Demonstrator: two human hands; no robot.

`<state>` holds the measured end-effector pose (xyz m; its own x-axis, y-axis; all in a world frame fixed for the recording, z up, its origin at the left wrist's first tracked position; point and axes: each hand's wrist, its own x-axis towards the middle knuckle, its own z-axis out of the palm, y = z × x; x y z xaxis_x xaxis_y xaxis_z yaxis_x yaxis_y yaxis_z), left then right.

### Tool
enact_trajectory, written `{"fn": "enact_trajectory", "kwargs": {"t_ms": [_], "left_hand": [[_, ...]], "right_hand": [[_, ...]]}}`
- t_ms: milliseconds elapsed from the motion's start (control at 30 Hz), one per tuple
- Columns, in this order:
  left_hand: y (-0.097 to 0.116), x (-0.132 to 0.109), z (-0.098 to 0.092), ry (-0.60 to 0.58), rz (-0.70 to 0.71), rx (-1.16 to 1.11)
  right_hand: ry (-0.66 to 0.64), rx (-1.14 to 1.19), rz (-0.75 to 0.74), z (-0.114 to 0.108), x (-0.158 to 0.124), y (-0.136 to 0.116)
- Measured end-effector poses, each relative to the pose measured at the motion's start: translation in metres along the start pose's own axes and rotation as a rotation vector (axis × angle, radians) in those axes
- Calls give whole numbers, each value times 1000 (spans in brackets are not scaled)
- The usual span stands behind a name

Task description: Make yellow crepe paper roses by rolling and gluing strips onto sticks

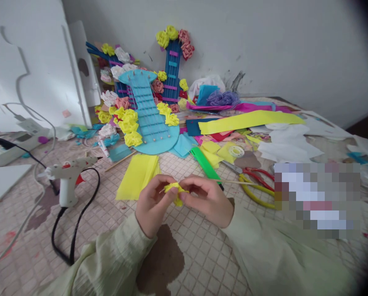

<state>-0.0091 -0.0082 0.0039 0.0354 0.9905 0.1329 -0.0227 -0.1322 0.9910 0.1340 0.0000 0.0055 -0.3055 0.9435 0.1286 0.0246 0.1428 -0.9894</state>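
Both the left hand [154, 205] and right hand [208, 201] are, in the head view, pinching a crumpled yellow piece [179, 199] between their fingers [167, 200], over the counter [202, 250]. They are apparently shaping it; the next pinch is likely calling for gentle pressure.

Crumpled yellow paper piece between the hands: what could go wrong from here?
The crumpled yellow paper piece, pinched between the left hand and right hand, could be crushed or torn. The pale-green left sleeve might snag the looped black cord beside it, perhaps shifting the white glue gun.
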Motion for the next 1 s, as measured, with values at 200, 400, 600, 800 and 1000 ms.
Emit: {"fn": "enact_trajectory", "kwargs": {"t_ms": [200, 400, 600, 800, 1000], "left_hand": [[-6, -1, 0, -13, -116, -142], [-8, -5, 1, -65, -144, -197], [-6, -7, -6, -113, 171, 148], [-9, -5, -10, -79, 262, 415], [-6, -6, -2, -61, 48, 174]], "right_hand": [[-1, -85, -161, -1, 0, 2], [3, -138, -242, -1, -2, 3], [12, -145, -148, 1, -3, 1], [47, -199, -185, 3, -3, -1], [52, -200, -234, 3, -3, 1]]}}
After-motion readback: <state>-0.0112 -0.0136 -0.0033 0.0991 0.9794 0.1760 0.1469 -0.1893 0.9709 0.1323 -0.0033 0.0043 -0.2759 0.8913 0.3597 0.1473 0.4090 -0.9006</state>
